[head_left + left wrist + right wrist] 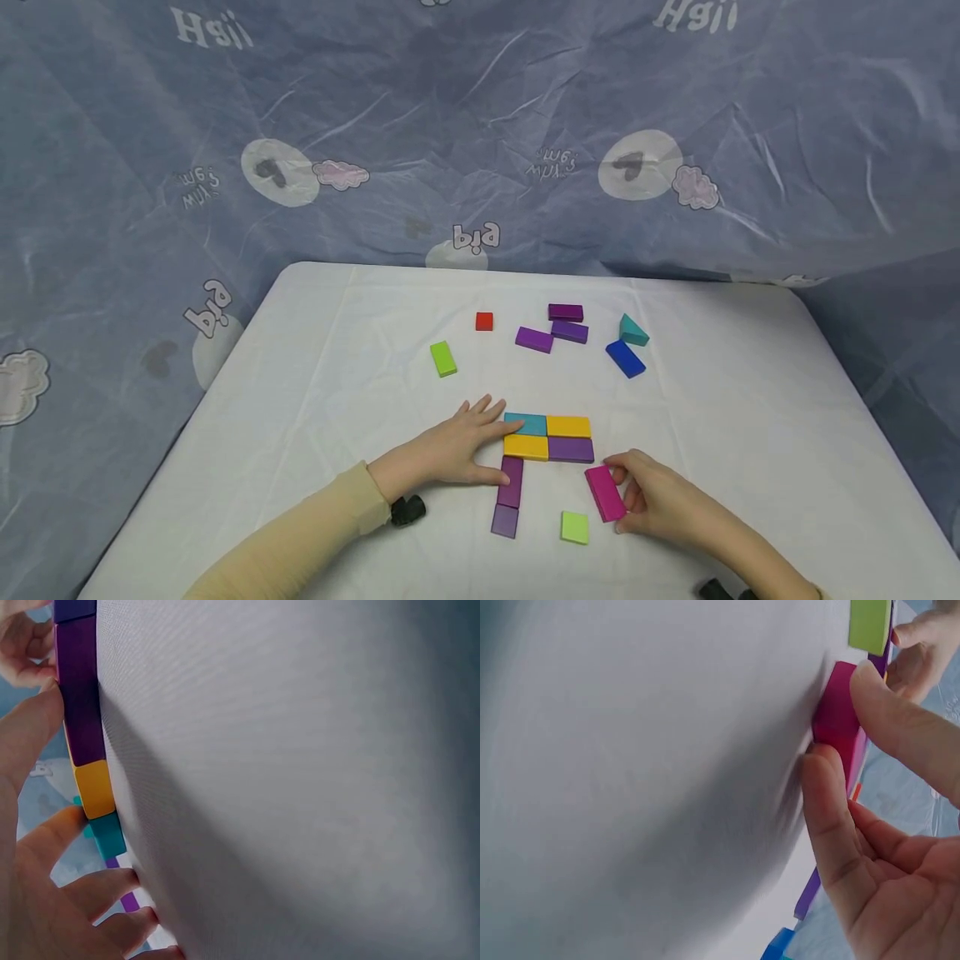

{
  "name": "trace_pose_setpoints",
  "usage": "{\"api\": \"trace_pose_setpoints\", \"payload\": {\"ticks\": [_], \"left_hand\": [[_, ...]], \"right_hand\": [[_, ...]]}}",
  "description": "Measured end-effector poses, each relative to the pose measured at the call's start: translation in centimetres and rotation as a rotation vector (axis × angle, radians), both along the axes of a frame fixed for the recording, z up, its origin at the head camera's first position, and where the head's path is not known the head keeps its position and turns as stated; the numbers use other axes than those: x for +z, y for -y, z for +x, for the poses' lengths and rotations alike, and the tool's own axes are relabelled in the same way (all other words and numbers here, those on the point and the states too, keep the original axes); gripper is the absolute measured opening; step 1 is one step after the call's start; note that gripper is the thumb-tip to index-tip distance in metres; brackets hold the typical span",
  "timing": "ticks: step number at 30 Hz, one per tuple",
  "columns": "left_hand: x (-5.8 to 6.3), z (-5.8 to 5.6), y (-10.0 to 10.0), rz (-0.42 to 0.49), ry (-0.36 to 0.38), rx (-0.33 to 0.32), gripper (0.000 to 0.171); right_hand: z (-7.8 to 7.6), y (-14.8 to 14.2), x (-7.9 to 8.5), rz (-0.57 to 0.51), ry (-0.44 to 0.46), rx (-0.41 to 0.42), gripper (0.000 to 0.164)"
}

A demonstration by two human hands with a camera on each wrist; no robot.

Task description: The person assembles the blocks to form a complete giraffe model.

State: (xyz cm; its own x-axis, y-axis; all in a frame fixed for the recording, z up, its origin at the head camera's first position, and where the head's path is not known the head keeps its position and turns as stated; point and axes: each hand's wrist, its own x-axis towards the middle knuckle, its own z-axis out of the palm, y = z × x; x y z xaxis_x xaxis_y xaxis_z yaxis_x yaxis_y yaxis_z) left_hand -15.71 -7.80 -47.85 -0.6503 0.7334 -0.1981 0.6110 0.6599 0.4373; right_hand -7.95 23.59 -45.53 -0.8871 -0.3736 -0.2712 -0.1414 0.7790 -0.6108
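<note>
In the head view several flat blocks lie edge to edge: a teal block, a yellow block, another yellow block and a purple block. Below their left end runs a dark purple block, then a smaller violet block. My left hand spreads its fingers there, index finger on the teal block and thumb against the dark purple one. To the right, my right hand pinches a magenta block between thumb and fingers. A light green square block lies just left of it.
Farther back are a red block, a lime block, several purple blocks, a teal triangle and a blue block. A white cloth covers the table; a patterned curtain hangs behind.
</note>
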Motion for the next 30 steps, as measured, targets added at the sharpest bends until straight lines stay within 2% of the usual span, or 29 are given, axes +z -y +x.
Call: {"api": "trace_pose_setpoints", "payload": {"ticks": [8,23,30], "left_hand": [[0.0,0.1,0.3,0.005,0.005,0.012,0.081],[0.3,0.1,0.1,0.009,0.011,0.0,0.081],[0.1,0.0,0.0,0.014,0.014,-0.006,0.081]], "right_hand": [[-0.3,1.2,-0.1,-0.019,-0.009,-0.048,0.072],[-0.1,1.8,-0.2,-0.031,-0.048,-0.069,0.073],[0.0,1.9,-0.4,-0.03,-0.068,-0.091,0.068]]}}
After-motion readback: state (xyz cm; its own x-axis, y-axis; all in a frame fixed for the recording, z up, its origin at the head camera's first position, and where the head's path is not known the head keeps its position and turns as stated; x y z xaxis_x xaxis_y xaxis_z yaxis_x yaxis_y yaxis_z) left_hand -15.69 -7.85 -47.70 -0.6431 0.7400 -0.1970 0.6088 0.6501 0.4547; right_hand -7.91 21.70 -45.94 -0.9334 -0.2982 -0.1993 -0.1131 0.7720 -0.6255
